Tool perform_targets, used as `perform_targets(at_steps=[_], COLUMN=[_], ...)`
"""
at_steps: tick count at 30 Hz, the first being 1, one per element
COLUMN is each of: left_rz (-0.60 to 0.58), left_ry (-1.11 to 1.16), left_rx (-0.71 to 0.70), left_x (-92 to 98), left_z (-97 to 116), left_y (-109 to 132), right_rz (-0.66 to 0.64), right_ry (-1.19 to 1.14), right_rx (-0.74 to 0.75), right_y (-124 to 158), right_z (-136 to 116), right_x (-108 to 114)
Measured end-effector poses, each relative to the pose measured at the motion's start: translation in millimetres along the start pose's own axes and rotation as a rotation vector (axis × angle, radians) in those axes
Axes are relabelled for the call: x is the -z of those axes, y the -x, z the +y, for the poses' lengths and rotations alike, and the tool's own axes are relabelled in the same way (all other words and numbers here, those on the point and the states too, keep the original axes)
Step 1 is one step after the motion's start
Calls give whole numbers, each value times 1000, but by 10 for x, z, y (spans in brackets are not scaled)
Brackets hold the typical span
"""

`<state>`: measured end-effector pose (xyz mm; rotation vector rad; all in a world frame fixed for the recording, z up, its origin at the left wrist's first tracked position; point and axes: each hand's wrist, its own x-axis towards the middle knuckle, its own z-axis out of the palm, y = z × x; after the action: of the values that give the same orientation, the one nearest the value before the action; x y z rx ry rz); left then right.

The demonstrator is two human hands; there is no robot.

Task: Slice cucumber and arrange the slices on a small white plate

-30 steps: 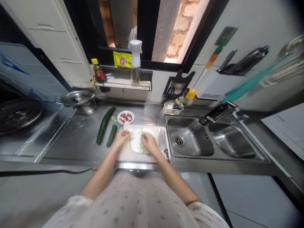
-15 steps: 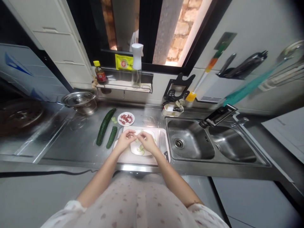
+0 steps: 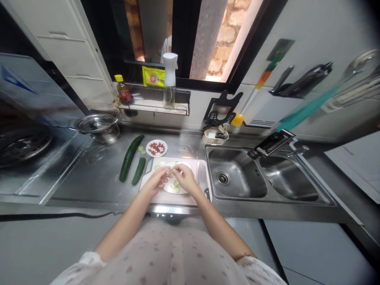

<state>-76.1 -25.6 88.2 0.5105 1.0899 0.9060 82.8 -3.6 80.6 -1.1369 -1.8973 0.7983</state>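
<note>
Both of my hands are over a white plate [image 3: 181, 190] that lies on a pale cutting board [image 3: 154, 198]. My right hand [image 3: 184, 178] pinches a thin cucumber slice [image 3: 170, 171] by its edge. On the left, my left hand [image 3: 156, 182] is open, palm turned inward, its fingers loosely bent beside that slice. Several cucumber slices [image 3: 176, 185] rest on the plate between my wrists, in a curved row. A knife [image 3: 202, 176] lies along the board's right side, its dark handle toward me.
Left of the board are a long cucumber [image 3: 130, 159], a shorter cucumber piece [image 3: 138, 171] and a few loose slices [image 3: 141, 149]. Behind it stands a small plate of chopped red pieces [image 3: 156, 148]. A lidded steel pot [image 3: 99, 126] is farther left; a double sink [image 3: 237, 174] lies right.
My left hand has opened and drawn slightly left and down, away from the right fingertips. A cucumber slice now shows in my right hand's pinch. The view shifted slightly.
</note>
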Motion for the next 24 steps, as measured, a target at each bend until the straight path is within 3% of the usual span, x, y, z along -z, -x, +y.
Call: perform_targets(at_steps=[7, 15, 24], left_rz=[16, 55, 93], left_ry=[56, -142, -218], left_rx=[-65, -187, -349], left_x=[31, 68, 35], left_z=[8, 42, 41], left_y=[-24, 7, 36], right_rz=[-22, -49, -32], right_ry=[86, 120, 87], right_rx=[103, 63, 41], right_y=[46, 44, 38], right_z=[-6, -32, -56], right_x=[16, 20, -18])
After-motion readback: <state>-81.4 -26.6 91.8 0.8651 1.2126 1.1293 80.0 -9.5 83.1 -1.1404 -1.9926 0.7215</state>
